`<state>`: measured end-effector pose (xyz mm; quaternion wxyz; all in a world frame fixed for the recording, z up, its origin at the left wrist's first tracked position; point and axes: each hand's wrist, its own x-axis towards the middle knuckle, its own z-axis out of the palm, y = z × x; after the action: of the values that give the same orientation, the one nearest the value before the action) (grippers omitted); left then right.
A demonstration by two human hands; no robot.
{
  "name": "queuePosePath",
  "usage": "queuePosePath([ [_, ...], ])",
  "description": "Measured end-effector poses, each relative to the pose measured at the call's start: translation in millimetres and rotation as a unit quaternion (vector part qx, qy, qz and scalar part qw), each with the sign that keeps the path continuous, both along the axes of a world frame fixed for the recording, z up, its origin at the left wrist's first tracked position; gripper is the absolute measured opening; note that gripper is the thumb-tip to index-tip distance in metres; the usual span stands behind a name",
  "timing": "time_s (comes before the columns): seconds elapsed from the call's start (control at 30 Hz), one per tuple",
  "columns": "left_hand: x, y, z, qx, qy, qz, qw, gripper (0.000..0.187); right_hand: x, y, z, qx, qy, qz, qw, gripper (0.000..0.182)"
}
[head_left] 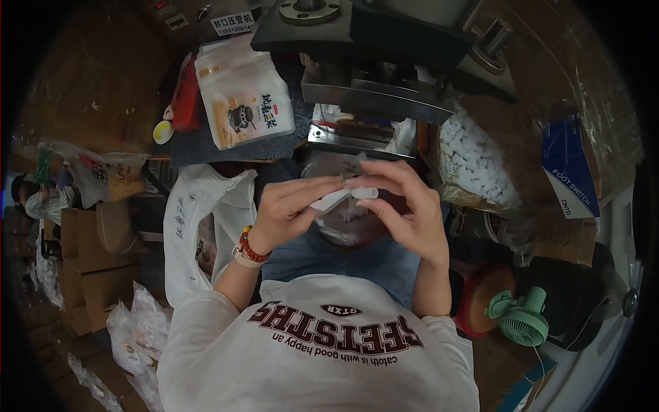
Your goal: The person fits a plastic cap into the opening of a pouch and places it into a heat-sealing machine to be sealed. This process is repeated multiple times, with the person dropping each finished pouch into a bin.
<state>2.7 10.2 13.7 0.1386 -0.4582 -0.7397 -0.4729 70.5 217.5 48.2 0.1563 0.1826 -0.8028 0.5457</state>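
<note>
My left hand [294, 204], a beaded bracelet on its wrist, is closed on a flat white piece [331, 201] that sticks out below its fingers. Pinched between thumb and fingers of my right hand [410, 204] is a small white ribbed cylinder [364, 193], like a spout cap. The two pieces meet or overlap in front of my chest, fingertips close together. Beneath them a clear plastic bag [338, 232] lies over my lap, its contents mostly hidden by my hands.
A metal press [377, 93] stands just ahead. Printed pouches [248, 103] are stacked on a dark mat at the left. To the right are a box of small white parts [473, 158], a blue foot switch box [570, 168] and a green fan [523, 317].
</note>
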Motion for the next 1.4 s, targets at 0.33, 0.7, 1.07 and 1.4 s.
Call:
queuePosePath([
  [0.33, -46.4, 70.2, -55.8, 0.161, -0.649, -0.046, 0.742, 0.027, -4.3, 80.8, -11.9, 0.172, -0.008, -0.420, 0.891, 0.019],
  [0.7, -73.1, 43.3, -34.3, -0.121, -0.341, 0.252, 0.898, 0.053, -21.0, 103.9, -54.9, 0.163, -0.031, -0.432, 0.886, 0.014],
  [1.07, -39.1, -47.4, -60.0, -0.196, -0.085, 0.234, 0.948, 0.047, -10.4, 1.1, -16.4, 0.031, 0.081, -0.195, 0.977, 0.024],
  [1.4, 0.0, -9.7, -3.1, -0.056, -0.003, 0.021, 0.998, 0.044, -6.4, -3.9, -4.1, 0.101, 0.128, 0.019, 0.986, 0.036],
])
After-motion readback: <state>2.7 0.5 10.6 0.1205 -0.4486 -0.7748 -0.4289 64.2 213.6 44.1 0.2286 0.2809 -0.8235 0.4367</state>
